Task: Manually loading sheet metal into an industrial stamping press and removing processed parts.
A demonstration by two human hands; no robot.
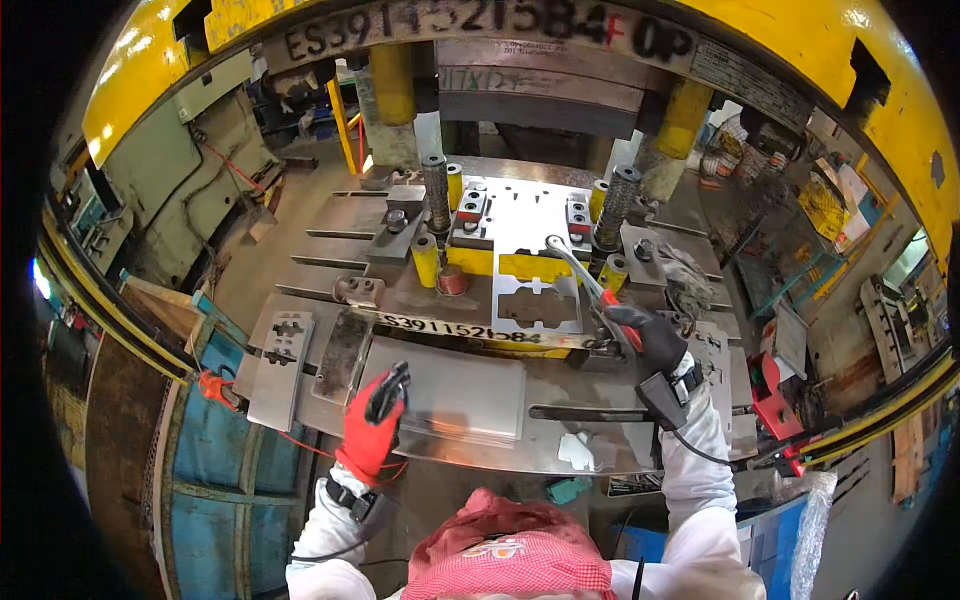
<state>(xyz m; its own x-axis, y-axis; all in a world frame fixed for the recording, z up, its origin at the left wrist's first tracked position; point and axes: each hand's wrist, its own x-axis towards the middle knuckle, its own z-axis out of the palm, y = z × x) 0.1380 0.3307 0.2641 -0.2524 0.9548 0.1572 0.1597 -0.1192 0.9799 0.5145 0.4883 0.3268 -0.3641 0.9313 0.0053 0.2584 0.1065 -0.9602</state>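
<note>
My right hand (650, 340), in a dark glove with red at its fingertips, is closed around a long metal hand tool (578, 266) with a round end. That end rests at the upper part of a flat metal plate with cutouts (568, 318), which lies over the front edge of the press die (520, 212). My left hand (370, 422), in a red and black glove, hangs over the left edge of a stack of flat metal sheets (460, 392). Its fingers are blurred, so whether they hold anything is unclear.
Guide posts (434, 195) and yellow stops (425, 260) stand around the die, beneath the raised upper die (540, 80). Another cutout plate (278, 375) lies at the left. A white scrap (575, 452) sits near the front edge. A red box-like part (772, 400) is at the right.
</note>
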